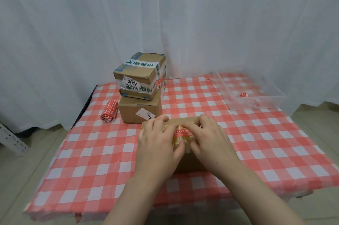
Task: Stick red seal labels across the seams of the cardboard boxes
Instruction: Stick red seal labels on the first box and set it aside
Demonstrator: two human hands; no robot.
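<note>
A small cardboard box (185, 162) lies in the middle of the checked table, mostly covered by both hands. A red seal label (181, 131) lies across its taped top seam. My left hand (157, 144) rests flat on the box's left half, thumb on the tape. My right hand (207, 136) presses its fingertips onto the label's right end. Two more cardboard boxes are stacked behind: a taped one marked 3012 (139, 76) on a plain one (139, 111). A roll of red seal labels (109, 112) lies left of the stack.
A clear plastic tray (255, 103) with small red scraps sits at the table's far right corner. White curtains hang behind. The red-and-white checked cloth (91, 151) covers the table, whose near edge is torn. A white metal rack leg (11, 140) stands at far left.
</note>
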